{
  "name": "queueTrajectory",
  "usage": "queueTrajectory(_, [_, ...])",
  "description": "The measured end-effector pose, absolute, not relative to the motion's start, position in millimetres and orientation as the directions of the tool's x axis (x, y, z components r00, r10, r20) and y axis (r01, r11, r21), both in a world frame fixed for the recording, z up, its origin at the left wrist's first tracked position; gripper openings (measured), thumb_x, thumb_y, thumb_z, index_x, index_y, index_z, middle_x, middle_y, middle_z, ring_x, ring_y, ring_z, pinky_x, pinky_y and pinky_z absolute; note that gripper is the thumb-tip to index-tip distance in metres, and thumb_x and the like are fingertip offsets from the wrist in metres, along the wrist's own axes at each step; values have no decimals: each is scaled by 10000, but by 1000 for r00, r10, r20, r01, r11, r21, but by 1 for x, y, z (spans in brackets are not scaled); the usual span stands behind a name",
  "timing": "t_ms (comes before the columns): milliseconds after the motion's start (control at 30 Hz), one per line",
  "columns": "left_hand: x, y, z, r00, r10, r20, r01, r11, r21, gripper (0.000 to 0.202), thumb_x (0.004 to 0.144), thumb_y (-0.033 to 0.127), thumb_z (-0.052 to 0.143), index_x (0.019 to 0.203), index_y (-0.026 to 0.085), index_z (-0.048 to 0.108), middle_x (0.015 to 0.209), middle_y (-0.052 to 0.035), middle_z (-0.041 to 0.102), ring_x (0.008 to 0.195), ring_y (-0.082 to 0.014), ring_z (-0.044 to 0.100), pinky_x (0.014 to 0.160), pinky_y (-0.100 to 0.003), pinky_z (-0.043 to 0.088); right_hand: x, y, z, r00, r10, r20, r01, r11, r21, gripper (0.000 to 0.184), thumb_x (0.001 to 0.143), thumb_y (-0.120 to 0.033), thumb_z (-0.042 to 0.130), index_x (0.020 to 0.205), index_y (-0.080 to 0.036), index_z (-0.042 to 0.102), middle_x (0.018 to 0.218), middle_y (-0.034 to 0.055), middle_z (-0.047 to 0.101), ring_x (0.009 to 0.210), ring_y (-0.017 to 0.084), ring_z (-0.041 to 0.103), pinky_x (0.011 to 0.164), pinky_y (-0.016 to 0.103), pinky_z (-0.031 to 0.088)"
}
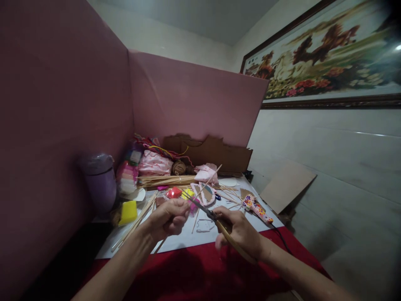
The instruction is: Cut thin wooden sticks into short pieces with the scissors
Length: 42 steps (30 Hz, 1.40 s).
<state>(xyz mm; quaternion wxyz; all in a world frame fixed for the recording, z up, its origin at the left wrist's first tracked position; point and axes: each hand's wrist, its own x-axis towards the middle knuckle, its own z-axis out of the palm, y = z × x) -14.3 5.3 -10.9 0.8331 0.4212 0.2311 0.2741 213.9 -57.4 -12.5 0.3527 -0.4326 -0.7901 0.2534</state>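
Note:
My right hand [234, 232] grips a pair of scissors [211, 215] by its gold-coloured handles. The dark blades point up and to the left, close to the fingertips of my left hand [172, 217]. Those fingers are pinched together on a thin wooden stick [209, 181], which slants up to the right past the blades. Whether the blades touch the stick I cannot tell. Behind the stick lies a pink-edged cardboard piece [206, 195] with a rounded side. Small thin pieces [205, 225] rest on the white sheet below the scissors.
Bundled sticks [169, 180] lie at the back, before a brown twine ball [178, 167] and torn cardboard [200, 148]. On the right is a flower-patterned glue gun [257, 207] with a cord. A purple bin [100, 184] and a yellow block [128, 212] stand left. Pink panels [194, 96] wall the table.

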Motion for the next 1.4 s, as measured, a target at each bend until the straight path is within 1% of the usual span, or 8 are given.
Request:
queueTrajectory(167, [-17,15,-8,449,890,-77,-558,347,754,171,733,209,629,674,133,488,421,92,345,288,17,183,284,-101,120,212,-51,-27,-115,974,197,474,228,-850,330,656,-371,713,876,-179,560,570,-59,493,523,96,426,495,201,323])
queueTrajectory(300, [-16,19,-10,336,942,-13,-562,212,800,196,710,237,658,677,130,497,428,78,396,284,15,211,283,-106,127,230,-19,-44,225,973,54,410,-44,-911,383,695,-433,622,954,-160,546,575,-21,565,432,114,433,428,223,305])
queueTrajectory(367, [-12,17,-11,309,951,5,-530,167,831,248,671,271,697,657,132,492,422,74,408,286,14,218,286,-108,126,239,-4,-49,286,950,122,485,-34,-874,320,677,-346,623,931,-158,572,653,12,614,510,143,520,477,235,359])
queueTrajectory(633, [-2,9,-12,237,969,68,-433,42,900,356,615,385,731,611,145,469,408,78,399,287,7,216,299,-134,92,204,-5,-55,56,957,284,890,81,-449,227,735,-192,517,943,-152,598,852,86,674,790,205,613,667,254,397])
queueTrajectory(967, [5,2,-12,162,975,155,-246,-112,963,357,656,447,682,605,143,502,396,87,356,320,-13,245,340,-161,125,177,29,-61,-66,831,552,994,104,-39,68,767,-159,560,757,-163,627,741,100,651,683,206,594,570,281,366])
queueTrajectory(1067, [6,2,-15,103,958,269,-120,-256,959,351,693,446,647,573,149,503,414,66,384,359,-37,293,366,-182,186,174,15,-48,-188,694,695,979,188,76,103,794,-169,552,722,-164,626,715,93,613,686,202,565,586,291,383])
queueTrajectory(1233, [4,0,-22,74,831,552,193,-555,809,282,780,355,574,580,159,540,501,38,423,477,-74,357,481,-213,264,171,-16,-9,-373,302,877,861,464,206,228,840,-220,515,1038,-156,609,1035,113,610,1014,239,518,895,395,378])
queueTrajectory(1400, [2,-1,-26,137,719,681,452,-657,602,227,807,287,542,612,171,564,507,31,447,474,-83,377,535,-229,267,175,-15,8,-491,343,801,808,522,272,303,858,-209,496,1149,-158,565,1125,88,616,1133,242,476,1044,477,241])
